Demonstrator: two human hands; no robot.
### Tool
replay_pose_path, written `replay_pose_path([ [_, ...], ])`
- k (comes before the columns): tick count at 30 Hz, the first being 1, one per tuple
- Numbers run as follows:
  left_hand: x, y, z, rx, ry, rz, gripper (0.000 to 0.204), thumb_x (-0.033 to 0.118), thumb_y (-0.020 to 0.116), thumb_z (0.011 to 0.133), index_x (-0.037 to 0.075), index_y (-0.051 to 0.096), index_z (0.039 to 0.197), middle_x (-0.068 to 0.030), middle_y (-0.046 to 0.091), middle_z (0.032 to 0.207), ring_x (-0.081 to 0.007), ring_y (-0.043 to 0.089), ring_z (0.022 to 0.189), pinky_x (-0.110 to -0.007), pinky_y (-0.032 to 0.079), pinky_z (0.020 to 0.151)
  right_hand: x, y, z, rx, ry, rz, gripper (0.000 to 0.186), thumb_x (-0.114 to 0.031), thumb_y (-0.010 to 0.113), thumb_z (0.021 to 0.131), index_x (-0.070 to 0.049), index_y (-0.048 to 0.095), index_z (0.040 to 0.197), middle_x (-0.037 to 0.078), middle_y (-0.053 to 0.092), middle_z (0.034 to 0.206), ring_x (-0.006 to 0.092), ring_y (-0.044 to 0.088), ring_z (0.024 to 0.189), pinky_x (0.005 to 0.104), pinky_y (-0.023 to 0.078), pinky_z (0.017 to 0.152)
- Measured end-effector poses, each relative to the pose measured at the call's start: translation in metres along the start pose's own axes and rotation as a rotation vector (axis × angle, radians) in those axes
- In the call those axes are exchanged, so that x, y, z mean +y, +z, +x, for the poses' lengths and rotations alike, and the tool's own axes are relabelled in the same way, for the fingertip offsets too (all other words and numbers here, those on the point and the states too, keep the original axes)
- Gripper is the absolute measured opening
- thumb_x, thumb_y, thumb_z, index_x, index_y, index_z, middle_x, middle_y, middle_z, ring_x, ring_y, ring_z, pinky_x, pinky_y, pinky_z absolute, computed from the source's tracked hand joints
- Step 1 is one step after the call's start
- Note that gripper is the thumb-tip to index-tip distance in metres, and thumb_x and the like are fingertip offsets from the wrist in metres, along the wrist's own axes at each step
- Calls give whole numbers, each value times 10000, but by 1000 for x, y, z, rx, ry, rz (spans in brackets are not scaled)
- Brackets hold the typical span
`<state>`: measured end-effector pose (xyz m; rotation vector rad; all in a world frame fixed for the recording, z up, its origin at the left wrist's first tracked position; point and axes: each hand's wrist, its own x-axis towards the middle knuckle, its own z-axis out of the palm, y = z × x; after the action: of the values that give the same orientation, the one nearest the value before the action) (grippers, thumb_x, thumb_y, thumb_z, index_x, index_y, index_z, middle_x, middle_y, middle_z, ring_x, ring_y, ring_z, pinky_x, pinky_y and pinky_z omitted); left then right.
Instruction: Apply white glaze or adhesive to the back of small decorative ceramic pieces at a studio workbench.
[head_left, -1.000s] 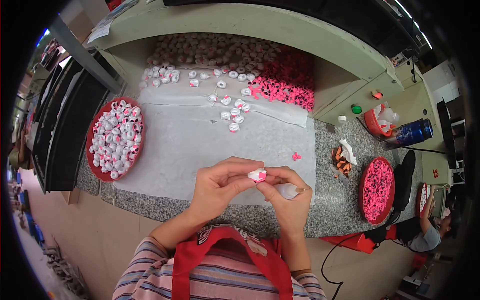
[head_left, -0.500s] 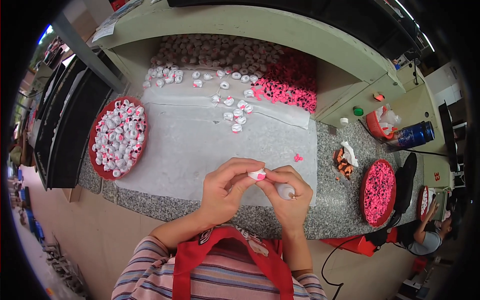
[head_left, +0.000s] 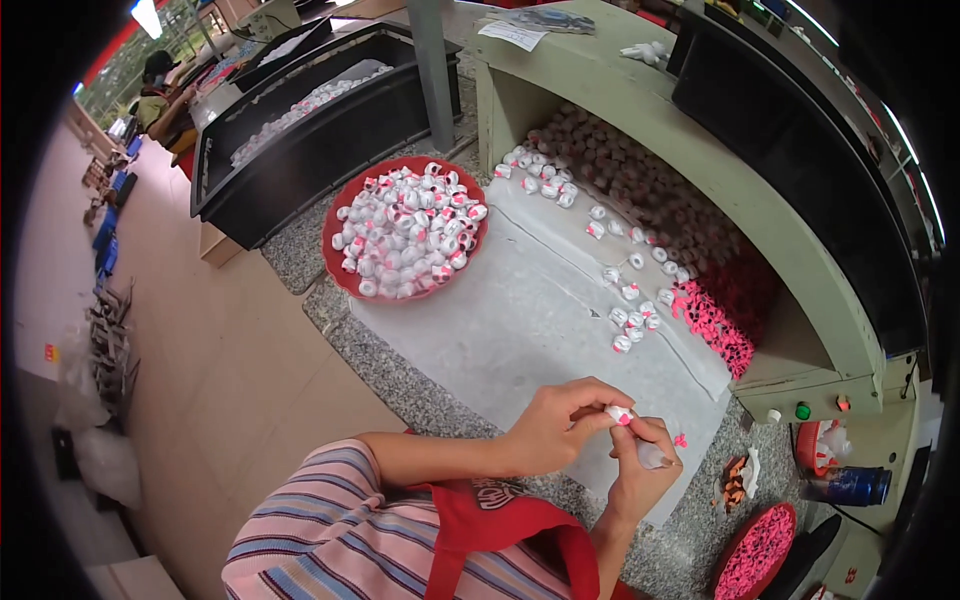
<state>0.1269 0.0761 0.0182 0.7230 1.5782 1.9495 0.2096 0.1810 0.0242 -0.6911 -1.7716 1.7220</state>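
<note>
Over the near part of the white sheet [head_left: 520, 330], my left hand [head_left: 553, 430] pinches a small rounded white-and-pink piece [head_left: 619, 414] between thumb and fingertips. Against the same piece, my right hand [head_left: 640, 485] presses its thumb and forefinger. A small whitish translucent bottle [head_left: 652, 456] is tucked in the curled fingers of that right hand. To the right of the hands lies a little bright pink part [head_left: 681, 440]. Farther off on the sheet stand several white pieces like the held one, with a loose group [head_left: 630, 322] nearest. Fingers hide much of the held piece.
A red basin [head_left: 335, 265] full of white-and-pink pieces stands left. Behind it is a black bin [head_left: 290, 135]. A pale green open-fronted cabinet [head_left: 840, 290] holds white pieces and a pink heap [head_left: 715, 325]. At right are another red basin [head_left: 724, 570] and a blue bottle [head_left: 850, 486].
My view has swung left, so the bench appears turned and shifted right, and the black bin shows more fully. Both hands still grip the white-and-pink piece, and the small bottle stays in my right hand.
</note>
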Motion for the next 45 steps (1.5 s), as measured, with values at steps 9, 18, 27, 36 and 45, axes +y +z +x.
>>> replay_pose_path([
  [9,6,-79,5,261,84,254,183,-13,555,805,6,608,980,-72,613,916,-127,573,863,-247,455,762,28,49,20,-218,-224,-132,128,55,651,692,17,628,812,40,565,733,92,505,672,203,399,619],
  [18,8,-213,50,504,554,1627,272,-45,542,652,18,612,907,-98,592,915,-263,565,880,-334,476,725,27,5,10,-122,2,-129,304,30,665,696,-8,606,991,18,575,756,61,506,667,182,422,563],
  [27,-73,-34,122,14,565,1152,342,-16,584,689,96,584,1012,-88,557,933,-268,563,836,-330,487,675,8,-8,-9,-94,-24,-156,293,30,663,692,-8,605,977,34,555,785,78,517,683,192,431,608],
  [36,-4,-25,67,-165,-484,-684,322,45,537,837,-13,489,1150,-115,576,1045,-168,576,933,-304,468,830,4,-33,-13,63,-87,-43,357,84,562,726,-22,435,1042,87,516,894,127,525,687,205,453,583],
  [45,22,-6,30,-148,-372,-283,408,-28,616,747,-21,509,1141,-134,539,1095,-189,584,920,-286,500,789,-31,-40,-30,251,-228,-102,341,-56,598,667,9,496,986,115,519,918,139,508,761,225,433,646],
])
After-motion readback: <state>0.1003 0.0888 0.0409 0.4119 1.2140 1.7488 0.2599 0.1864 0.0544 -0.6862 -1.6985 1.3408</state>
